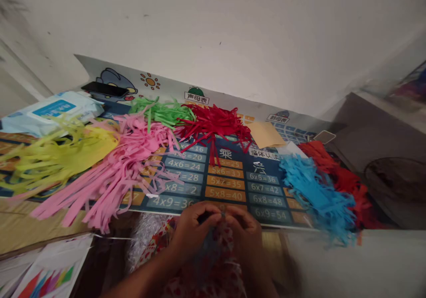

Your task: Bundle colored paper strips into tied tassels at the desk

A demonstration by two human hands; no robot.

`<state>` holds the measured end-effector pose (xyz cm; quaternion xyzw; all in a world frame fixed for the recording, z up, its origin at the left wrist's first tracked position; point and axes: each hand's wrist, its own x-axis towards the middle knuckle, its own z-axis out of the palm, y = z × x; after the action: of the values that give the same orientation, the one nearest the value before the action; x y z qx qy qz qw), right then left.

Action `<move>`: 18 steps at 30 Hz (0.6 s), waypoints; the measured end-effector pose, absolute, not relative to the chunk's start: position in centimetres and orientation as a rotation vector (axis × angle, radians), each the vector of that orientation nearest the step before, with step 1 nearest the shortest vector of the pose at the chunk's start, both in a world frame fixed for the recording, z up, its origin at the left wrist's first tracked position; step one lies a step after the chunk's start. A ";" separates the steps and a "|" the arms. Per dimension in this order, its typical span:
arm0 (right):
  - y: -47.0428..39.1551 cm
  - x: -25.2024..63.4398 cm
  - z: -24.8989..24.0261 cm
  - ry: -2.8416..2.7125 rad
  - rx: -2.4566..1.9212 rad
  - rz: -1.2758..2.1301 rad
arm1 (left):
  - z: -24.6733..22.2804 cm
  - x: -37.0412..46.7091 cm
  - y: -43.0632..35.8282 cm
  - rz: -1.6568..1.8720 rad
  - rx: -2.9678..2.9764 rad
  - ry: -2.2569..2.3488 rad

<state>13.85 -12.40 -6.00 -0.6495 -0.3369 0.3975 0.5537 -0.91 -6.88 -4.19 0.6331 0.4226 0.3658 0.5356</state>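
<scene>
My left hand [196, 227] and my right hand [243, 229] meet at the table's front edge, thumbs and fingertips pinched together. Between the fingertips is something small that I cannot make out; a dim bluish blur hangs below it. Behind them on the table lie bunches of cut paper strips: pink strips [109, 178] and yellow strips [69, 149] on the left, green strips [163, 112] and dark red strips [214, 125] at the back. Blue strips [316, 191] and orange-red strips [339, 173] lie on the right, the blue ones over the edge.
A printed times-table mat [186, 189] covers the table. A wipes pack [56, 111] and a black phone [104, 89] are at the left back, a tan paper piece [266, 134] right of centre. A printed packet [49, 267] is lower left, shiny tinsel [146, 236] below the edge.
</scene>
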 end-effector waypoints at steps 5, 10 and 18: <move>-13.0 13.7 -6.0 -0.824 -1.550 0.850 | -4.0 -0.8 -6.8 0.937 1.664 0.953; -13.6 13.8 -5.7 -0.914 -1.549 0.753 | -4.3 -0.7 -7.3 0.986 1.882 0.987; -14.1 14.6 -5.4 -1.095 -1.505 0.758 | -3.9 -1.1 -7.1 0.968 2.037 0.742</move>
<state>14.58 -14.12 -5.43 -0.6322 -0.4600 0.3185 0.5361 -1.06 -7.11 -3.89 0.7955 0.2898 0.3780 0.3746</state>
